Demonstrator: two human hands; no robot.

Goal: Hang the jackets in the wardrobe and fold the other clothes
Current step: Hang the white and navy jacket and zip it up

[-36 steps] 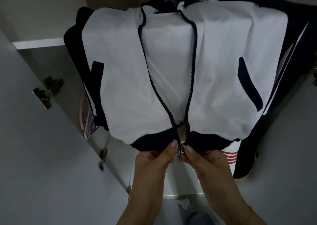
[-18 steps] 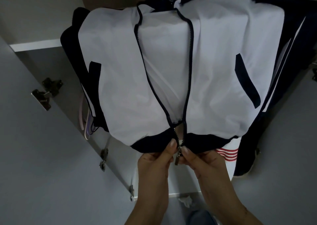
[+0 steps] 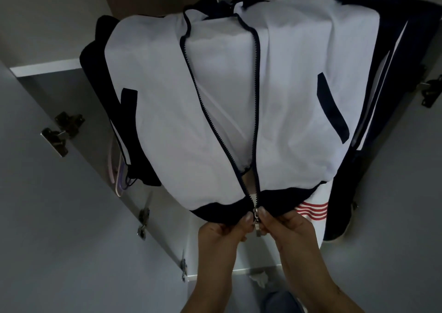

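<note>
**Both hands at the zip**

The jacket (image 3: pixel 239 92) hangs in the wardrobe (image 3: pixel 47 193), its dark hem lowest, directly above both hands. Its long axis runs from collar at top to hem below, zip mostly undone. The left hand (image 3: pixel 222 231) and right hand (image 3: pixel 287 229) each pinch the hem either side of the slider (image 3: pixel 256 214). Compared with half a second ago, the hands have barely shifted at the hem.

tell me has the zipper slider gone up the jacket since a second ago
No. The zipper slider sits at the dark hem band as before, pinched between the left hand and right hand.
</note>
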